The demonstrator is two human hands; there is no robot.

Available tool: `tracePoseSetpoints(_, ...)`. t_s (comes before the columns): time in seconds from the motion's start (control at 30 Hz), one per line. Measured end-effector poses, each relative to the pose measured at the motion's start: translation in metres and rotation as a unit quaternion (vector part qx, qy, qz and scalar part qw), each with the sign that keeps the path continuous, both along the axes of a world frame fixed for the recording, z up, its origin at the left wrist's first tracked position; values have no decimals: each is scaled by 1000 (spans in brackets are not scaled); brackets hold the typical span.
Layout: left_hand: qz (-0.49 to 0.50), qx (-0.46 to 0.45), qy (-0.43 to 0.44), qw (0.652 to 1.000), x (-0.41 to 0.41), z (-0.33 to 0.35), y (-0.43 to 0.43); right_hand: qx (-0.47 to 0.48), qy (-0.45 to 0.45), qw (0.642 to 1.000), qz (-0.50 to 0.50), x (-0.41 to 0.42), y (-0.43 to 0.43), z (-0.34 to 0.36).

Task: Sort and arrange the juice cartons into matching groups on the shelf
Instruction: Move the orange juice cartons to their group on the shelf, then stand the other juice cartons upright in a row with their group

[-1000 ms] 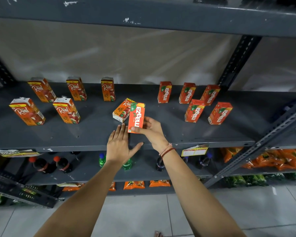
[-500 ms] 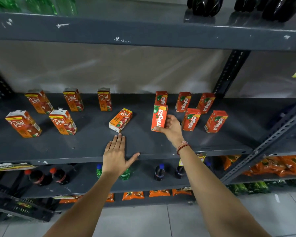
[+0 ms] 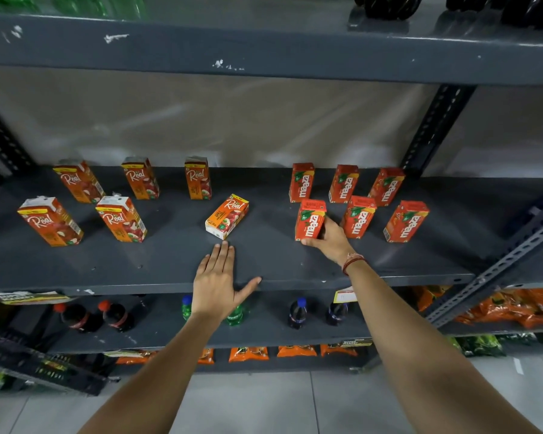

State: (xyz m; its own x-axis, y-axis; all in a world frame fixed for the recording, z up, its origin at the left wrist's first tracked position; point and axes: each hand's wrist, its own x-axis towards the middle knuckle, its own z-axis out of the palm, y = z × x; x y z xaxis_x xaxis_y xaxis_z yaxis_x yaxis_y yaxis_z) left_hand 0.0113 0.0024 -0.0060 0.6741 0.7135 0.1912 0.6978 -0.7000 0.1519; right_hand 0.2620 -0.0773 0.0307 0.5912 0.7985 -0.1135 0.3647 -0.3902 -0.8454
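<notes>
the maaza carton (image 3: 309, 219) stands upright on the grey shelf (image 3: 170, 258), in the front row of the red group toward the shelf's right end, with the right hand (image 3: 329, 238) closed around its right side and lower edge, thumb under the bottom front corner. it is the leftmost of three in that row; two more front-row maaza cartons (image 3: 358, 217) stand to its right, near but apart, and three back-row maaza cartons (image 3: 344, 183) stand upright just behind, toward the rear edge.

near the middle of the shelf one real carton (image 3: 227, 215) lies on its side, tilted diagonally, apart from both groups. the left hand (image 3: 217, 281) rests flat and open on the shelf's front edge just in front of that fallen carton, fingers spread, holding nothing; the fingertips stop short of the carton.

toward the left end five upright real cartons (image 3: 120, 218) stand in two rows, three along the rear and two nearer the front.

a thread bracelet (image 3: 351, 262) circles the right wrist. below, a lower shelf carries dark bottles (image 3: 296, 313).
</notes>
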Motion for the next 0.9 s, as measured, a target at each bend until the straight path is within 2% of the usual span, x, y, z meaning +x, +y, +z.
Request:
tracePoseSetpoints(0.13,0,-1,3,1000,0,0,0,83,32,990,-106,-23,-5,-10)
tracePoseSetpoints(0.27,7,1,21,1000,0,-1,1,163,-58,945,-278,-64,-8,-18)
tracePoseSetpoints(0.33,3,-2,25,1000,-1,0,2,200,-77,923,-319,-85,-5,-16)
tracePoseSetpoints(0.4,-7,-11,11,1000,-2,1,4,205,-79,928,-300,-103,6,-9)
tracePoseSetpoints(0.47,-27,-26,-14,999,-5,3,6,193,-63,948,-244,-113,22,0)
tracePoseSetpoints(0.57,-40,-40,-52,997,-19,8,18,142,-18,976,-166,-125,51,15)
tracePoseSetpoints(0.67,-16,-45,-73,996,-41,13,40,82,32,988,-131,-139,85,28)
tracePoseSetpoints(0.77,9,-54,-71,996,-66,14,61,8,93,988,-125,-150,115,30)
tracePoseSetpoints(0.9,2,-48,-37,998,-84,9,72,-49,151,970,-182,-160,139,27)
